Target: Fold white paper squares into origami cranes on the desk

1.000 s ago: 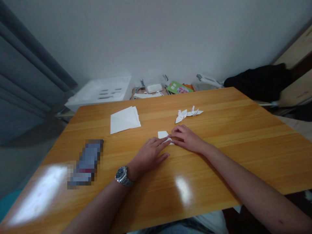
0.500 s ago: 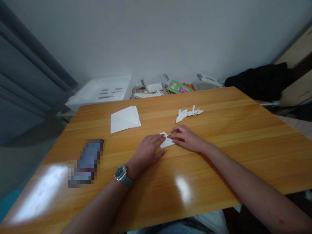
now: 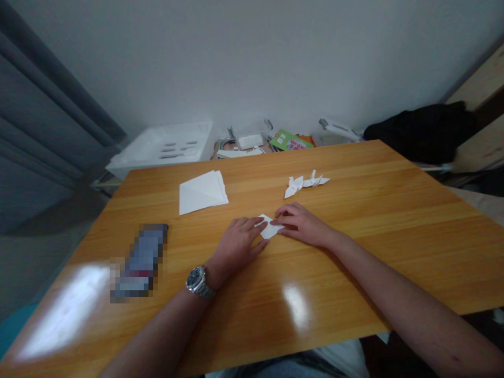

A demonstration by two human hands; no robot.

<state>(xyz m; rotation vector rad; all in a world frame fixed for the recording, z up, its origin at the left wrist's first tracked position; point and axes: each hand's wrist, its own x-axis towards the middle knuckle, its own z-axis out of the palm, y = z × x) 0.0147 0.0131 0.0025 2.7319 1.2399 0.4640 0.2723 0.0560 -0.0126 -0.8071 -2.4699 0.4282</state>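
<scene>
A small folded piece of white paper (image 3: 268,231) lies on the wooden table, one corner pointing toward me. My left hand (image 3: 241,240), with a metal watch on the wrist, has its fingertips on the paper's left and upper part and its thumb at the near corner. From the other side, my right hand (image 3: 301,223) holds the paper's right corner between index finger and thumb; its remaining fingers are curved just above. The fingertips hide parts of the paper's edges. Beyond my right hand stand two folded paper cranes (image 3: 295,186), close together.
A stack of white paper sheets (image 3: 201,194) lies at the far left of the table (image 3: 378,220). Nearer on the left is a pixelated phone (image 3: 142,260). Behind the table are a white plastic tray (image 3: 157,144), a green booklet (image 3: 289,140) and black cloth (image 3: 417,131).
The folded paper has turned slightly, so that a corner now points toward me. My left thumb has come against its near corner. Both hands have otherwise barely moved.
</scene>
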